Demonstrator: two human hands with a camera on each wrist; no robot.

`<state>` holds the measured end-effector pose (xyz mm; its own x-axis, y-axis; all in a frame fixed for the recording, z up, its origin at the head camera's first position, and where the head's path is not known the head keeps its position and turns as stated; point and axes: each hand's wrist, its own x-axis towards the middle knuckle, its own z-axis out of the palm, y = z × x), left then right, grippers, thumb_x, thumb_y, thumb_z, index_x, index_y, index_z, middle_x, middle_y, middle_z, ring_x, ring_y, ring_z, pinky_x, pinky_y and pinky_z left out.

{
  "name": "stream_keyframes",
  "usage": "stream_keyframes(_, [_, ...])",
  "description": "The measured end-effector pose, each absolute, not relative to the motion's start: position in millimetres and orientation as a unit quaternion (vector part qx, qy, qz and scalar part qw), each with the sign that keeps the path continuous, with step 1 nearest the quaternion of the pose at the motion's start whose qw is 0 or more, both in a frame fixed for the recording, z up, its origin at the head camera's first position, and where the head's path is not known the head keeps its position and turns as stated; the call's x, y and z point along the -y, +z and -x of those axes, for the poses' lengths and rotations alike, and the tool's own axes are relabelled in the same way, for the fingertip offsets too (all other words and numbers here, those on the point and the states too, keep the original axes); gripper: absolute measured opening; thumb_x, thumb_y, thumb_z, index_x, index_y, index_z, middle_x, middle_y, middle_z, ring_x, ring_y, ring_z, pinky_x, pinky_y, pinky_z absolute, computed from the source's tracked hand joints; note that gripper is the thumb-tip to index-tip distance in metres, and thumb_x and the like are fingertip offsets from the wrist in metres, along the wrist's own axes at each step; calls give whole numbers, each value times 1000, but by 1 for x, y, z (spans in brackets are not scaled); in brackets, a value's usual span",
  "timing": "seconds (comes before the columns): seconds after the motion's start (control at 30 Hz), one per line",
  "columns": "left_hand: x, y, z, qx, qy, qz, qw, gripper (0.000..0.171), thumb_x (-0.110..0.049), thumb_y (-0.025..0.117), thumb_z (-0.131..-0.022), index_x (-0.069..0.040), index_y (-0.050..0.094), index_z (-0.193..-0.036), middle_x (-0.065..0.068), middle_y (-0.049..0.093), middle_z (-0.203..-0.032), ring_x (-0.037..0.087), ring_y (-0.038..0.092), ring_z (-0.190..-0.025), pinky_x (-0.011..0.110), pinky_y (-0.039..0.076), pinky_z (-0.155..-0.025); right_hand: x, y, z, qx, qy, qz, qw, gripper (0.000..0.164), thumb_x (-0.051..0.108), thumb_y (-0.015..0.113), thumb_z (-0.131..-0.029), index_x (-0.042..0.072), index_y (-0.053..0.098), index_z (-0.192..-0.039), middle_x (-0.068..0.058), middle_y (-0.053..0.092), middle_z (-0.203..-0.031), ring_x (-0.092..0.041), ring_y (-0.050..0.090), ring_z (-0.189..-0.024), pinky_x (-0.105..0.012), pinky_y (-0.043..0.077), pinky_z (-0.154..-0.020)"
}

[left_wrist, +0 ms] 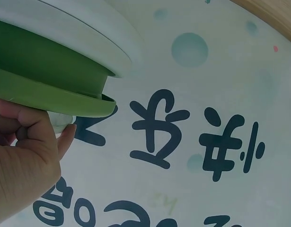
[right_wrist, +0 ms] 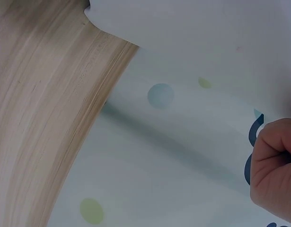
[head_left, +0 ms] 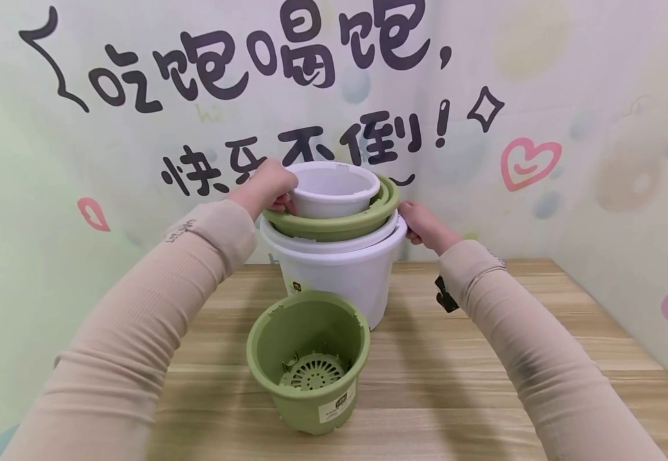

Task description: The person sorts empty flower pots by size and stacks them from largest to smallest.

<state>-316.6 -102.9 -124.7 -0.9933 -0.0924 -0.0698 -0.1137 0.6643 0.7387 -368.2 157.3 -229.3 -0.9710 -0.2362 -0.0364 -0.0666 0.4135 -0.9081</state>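
A stack of nested plant pots stands on the wooden table in the head view. On top is a small white pot [head_left: 334,205], set inside green pots [head_left: 325,229], which sit in large white pots [head_left: 339,278]. My left hand [head_left: 273,184] pinches the small white pot's rim at the left; in the left wrist view its curled fingers lie right by the green rim [left_wrist: 50,92]. With curled fingers, my right hand [head_left: 424,225] grips the large white pot's rim at the right. A separate green pot [head_left: 296,410] stands upright in front, its slotted bottom showing.
The wooden table [head_left: 426,384] reaches back to a printed wall cloth [head_left: 455,173] with dark lettering. A small black object [head_left: 446,296] shows beside the right sleeve. Pale walls rise at both sides.
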Motion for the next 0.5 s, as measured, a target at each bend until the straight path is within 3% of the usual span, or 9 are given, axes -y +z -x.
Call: stream_keyframes(0.5, [103, -124, 322, -932, 356, 47, 44, 38, 1, 38, -80, 11, 52, -114, 5, 57, -46, 6, 37, -34, 17, 39, -41, -157, -228, 367, -835, -538, 89, 73, 24, 22, 23, -96, 7, 40, -90, 4, 34, -49, -8, 29, -39, -20, 25, -38])
